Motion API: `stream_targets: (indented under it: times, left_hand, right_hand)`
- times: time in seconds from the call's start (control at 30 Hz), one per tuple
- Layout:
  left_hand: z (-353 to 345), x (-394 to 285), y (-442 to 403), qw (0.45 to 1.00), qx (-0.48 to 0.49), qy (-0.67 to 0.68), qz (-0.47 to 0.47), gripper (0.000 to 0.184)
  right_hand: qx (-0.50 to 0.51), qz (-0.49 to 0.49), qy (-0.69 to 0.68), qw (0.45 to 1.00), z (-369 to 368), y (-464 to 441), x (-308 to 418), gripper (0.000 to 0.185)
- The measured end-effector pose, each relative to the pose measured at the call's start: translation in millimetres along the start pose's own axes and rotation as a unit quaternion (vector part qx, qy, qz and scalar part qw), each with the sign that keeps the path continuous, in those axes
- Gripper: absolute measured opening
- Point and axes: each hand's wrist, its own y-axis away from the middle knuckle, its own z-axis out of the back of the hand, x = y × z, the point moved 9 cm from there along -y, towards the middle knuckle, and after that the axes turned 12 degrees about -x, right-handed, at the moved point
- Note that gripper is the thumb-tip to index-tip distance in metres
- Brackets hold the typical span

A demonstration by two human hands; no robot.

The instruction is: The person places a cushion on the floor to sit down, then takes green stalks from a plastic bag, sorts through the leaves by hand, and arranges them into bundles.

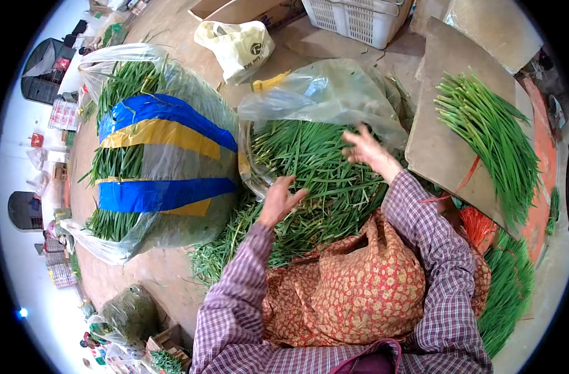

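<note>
A large heap of cut green chives (303, 156) lies in front of me, partly inside an open clear plastic bag (325, 93). My left hand (282, 201) is over the near left part of the heap, fingers apart and nothing in them. Close to the bag's mouth, my right hand (366, 149) hovers above the greens, its fingers spread and holding nothing. Loose leaves (234, 240) spill toward the red flowered cloth (353, 287) on my lap. Whether either hand touches the leaves is hard to tell.
On my left stands a stuffed plastic bag of greens with blue and yellow tape (172, 193). To the right, a chive bundle (490, 137) rests on a tilted board (434, 112), above red ties (477, 225). Farther off are a tote bag (234, 50) and a white crate (359, 23).
</note>
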Motion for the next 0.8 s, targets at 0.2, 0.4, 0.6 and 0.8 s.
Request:
stream_targets:
  times: [0.2,0.4,0.6,0.8]
  left_hand:
    - [-49.7,31.2,-26.2,0.987,-0.104,-0.121,0.011,0.104]
    - [-50.5,47.8,-29.7,0.986,-0.119,-0.116,0.026,0.106]
    - [-48.6,35.6,-22.0,0.987,-0.106,-0.094,0.071,0.108]
    - [-74.7,17.3,5.1,0.983,-0.118,-0.119,0.072,0.090]
  right_hand:
    - [-0.040,0.158,-0.174,0.971,36.5,-25.0,76.3,0.071]
    - [-0.019,0.240,-0.277,0.930,33.6,-24.5,116.2,0.037]
    - [-0.010,0.310,-0.301,0.902,42.4,-10.0,145.7,0.032]
    - [0.015,0.329,-0.301,0.895,49.8,-11.6,155.3,0.035]
